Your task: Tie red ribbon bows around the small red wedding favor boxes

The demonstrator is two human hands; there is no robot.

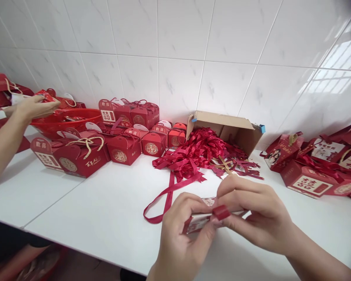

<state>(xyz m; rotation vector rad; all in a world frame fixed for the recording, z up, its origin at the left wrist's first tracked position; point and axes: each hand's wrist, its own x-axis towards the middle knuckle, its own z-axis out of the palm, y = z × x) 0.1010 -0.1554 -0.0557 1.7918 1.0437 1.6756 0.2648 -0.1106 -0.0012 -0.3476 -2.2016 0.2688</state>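
Observation:
Near the front of the white table, my left hand (182,230) is closed around the left side of a small red-and-white printed gift box (197,224). My right hand (255,212) pinches the top of the same box from the right, fingertips meeting those of the left. A short dark-red ribbon loop (221,212) sticks up between the fingertips; which hand grips it I cannot tell. Much of the box is hidden behind my fingers. Just beyond my left hand, a long ribbon strand (170,195) trails from a heap of red ribbons (203,148).
A tipped cardboard box (222,119) stands behind the ribbons. Several red gift boxes (124,150) line the wall; more boxes (316,183) lie at the right. At the left, another person's hand (36,106) holds a red packet (46,95) over a red basket (84,119).

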